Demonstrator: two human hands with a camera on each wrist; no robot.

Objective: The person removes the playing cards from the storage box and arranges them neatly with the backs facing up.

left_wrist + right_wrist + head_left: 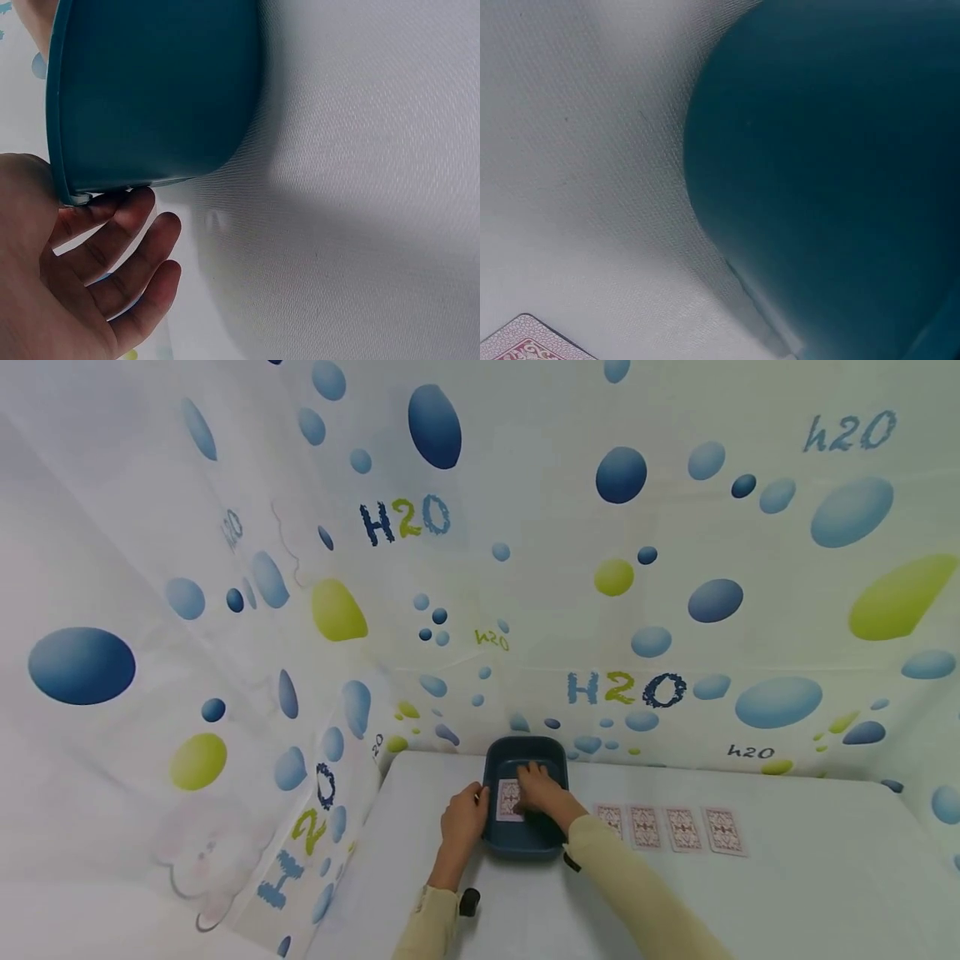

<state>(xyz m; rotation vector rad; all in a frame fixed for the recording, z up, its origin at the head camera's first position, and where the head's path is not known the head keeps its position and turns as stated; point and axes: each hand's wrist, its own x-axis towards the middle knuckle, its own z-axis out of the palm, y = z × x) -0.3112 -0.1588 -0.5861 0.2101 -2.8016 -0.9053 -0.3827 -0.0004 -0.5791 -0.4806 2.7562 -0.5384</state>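
A dark teal plastic tub (525,852) stands on the white table, with a red-and-white patterned playing card (507,800) lying face down inside. My left hand (463,817) grips the tub's left rim. In the left wrist view, fingers (139,281) of that hand curve beneath the rim, against and beside the tub's outer wall (157,90). My right hand (543,793) reaches into the tub over its right side, fingers down at the card's right edge. I cannot tell whether it pinches anything. The right wrist view shows only the tub's outer wall (825,165), hiding that hand.
Right of the tub, several face-down cards lie in a row, from one partly behind the right forearm (609,818) to the outermost card (724,832). A card corner (532,345) shows in the right wrist view. A patterned curtain (540,610) hangs behind the table.
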